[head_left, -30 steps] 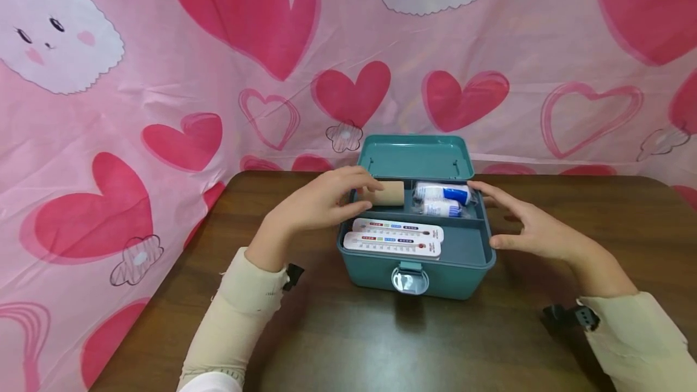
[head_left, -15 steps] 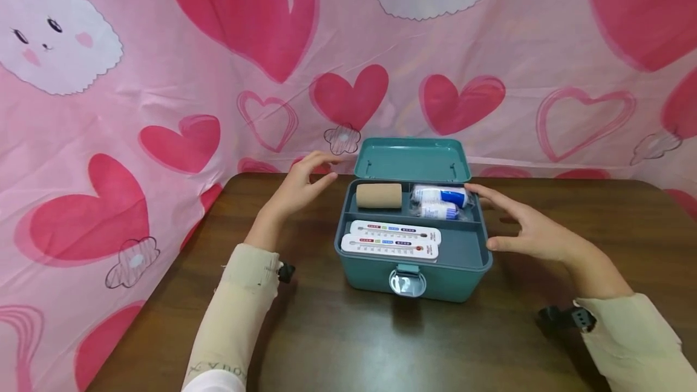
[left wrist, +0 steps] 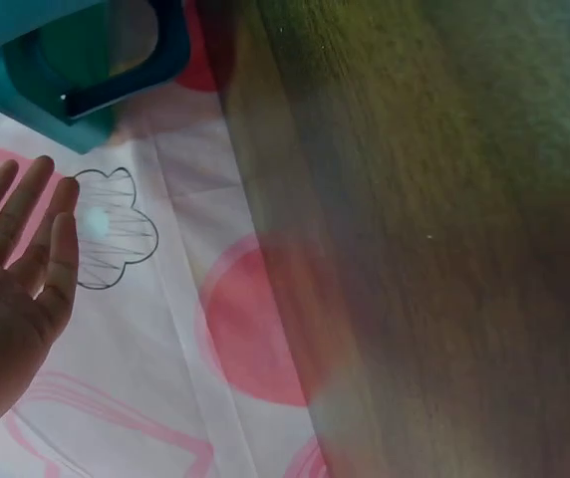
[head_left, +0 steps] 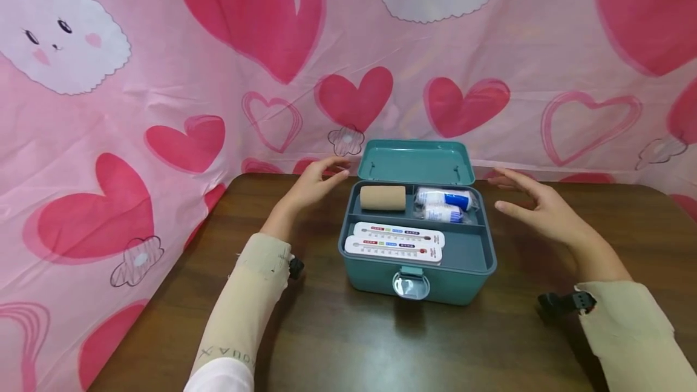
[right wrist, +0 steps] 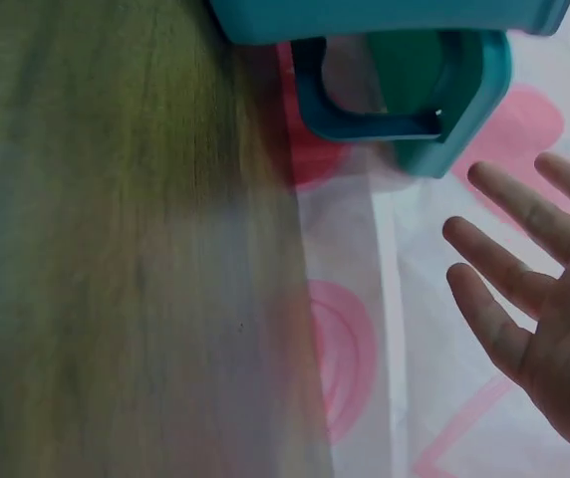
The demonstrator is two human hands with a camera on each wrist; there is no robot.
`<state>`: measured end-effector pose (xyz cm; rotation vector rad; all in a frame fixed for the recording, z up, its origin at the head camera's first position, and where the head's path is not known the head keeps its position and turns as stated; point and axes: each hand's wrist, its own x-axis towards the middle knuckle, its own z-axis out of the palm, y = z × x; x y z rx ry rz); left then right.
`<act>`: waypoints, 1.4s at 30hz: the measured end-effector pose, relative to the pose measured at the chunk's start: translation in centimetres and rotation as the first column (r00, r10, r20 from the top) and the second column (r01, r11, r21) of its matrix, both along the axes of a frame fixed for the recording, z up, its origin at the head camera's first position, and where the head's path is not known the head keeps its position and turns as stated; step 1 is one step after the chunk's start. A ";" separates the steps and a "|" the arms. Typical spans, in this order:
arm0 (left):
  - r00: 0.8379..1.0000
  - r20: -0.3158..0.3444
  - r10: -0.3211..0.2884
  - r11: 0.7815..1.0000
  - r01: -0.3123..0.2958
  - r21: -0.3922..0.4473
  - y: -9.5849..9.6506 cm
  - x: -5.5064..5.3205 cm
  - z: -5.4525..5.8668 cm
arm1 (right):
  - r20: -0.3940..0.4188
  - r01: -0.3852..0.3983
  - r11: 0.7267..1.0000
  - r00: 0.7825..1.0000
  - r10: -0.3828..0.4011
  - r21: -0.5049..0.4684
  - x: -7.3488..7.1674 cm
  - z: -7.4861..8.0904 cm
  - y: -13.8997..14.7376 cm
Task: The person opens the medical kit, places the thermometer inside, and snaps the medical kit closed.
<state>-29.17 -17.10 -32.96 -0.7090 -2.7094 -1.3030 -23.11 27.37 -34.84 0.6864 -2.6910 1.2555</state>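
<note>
A teal storage box (head_left: 419, 286) stands on the wooden table with its lid (head_left: 416, 161) tipped back. Its rear left compartment holds a tan roll of bandage (head_left: 383, 198). Two plastic-wrapped white and blue rolls (head_left: 445, 205) lie in the rear right one. Across the front section rest two white thermometers (head_left: 394, 243). My left hand (head_left: 313, 186), fingers spread and holding nothing, hovers just left of the box. On the other side my right hand (head_left: 544, 207) is apart from the box, its fingers (right wrist: 504, 269) extended and nothing in them.
The dark wooden table (head_left: 327, 331) reaches back to a pink heart-print cloth (head_left: 261, 29) hanging behind and at the left. A clear latch (head_left: 411, 286) hangs on the box front. Black wrist cameras (head_left: 566, 304) sit at the sleeves.
My left hand has withdrawn from the tan roll to the left of the box, leaving the roll in its compartment. My right hand has come off the box's right rim.
</note>
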 end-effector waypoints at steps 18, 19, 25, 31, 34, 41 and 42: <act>0.989 0.128 -0.075 0.997 0.075 0.004 0.3 -1.4 -0.9 | 0.184 -0.059 0.998 0.981 0.064 -0.037 -4.5 -0.8 -1.2; 0.988 0.132 -0.085 0.996 0.084 0.011 0.4 -1.3 -0.9 | 0.176 -0.057 0.998 0.982 0.063 -0.036 -4.5 -0.8 -1.3; 0.984 0.108 -0.143 0.989 0.146 -0.025 0.6 -1.3 -0.7 | 0.130 -0.033 0.998 0.991 0.040 -0.053 -4.6 -0.6 -1.8; 0.986 0.076 -0.146 0.986 0.151 -0.069 0.8 -1.7 -0.8 | 0.115 -0.031 0.999 0.993 0.034 -0.029 -4.9 -0.2 -2.3; 0.987 0.067 -0.148 0.985 0.153 -0.080 1.0 -1.8 -0.7 | 0.144 -0.013 1.000 0.990 0.014 -0.007 -5.2 0.0 -2.4; 0.985 0.046 -0.166 0.984 0.169 -0.060 1.4 -1.9 -0.5 | 0.132 -0.035 0.999 0.991 0.034 0.001 -5.6 0.0 -2.4; 0.984 0.046 -0.171 0.983 0.173 -0.054 1.4 -1.9 -0.5 | 0.127 -0.040 0.999 0.991 0.041 -0.008 -5.6 -0.1 -2.4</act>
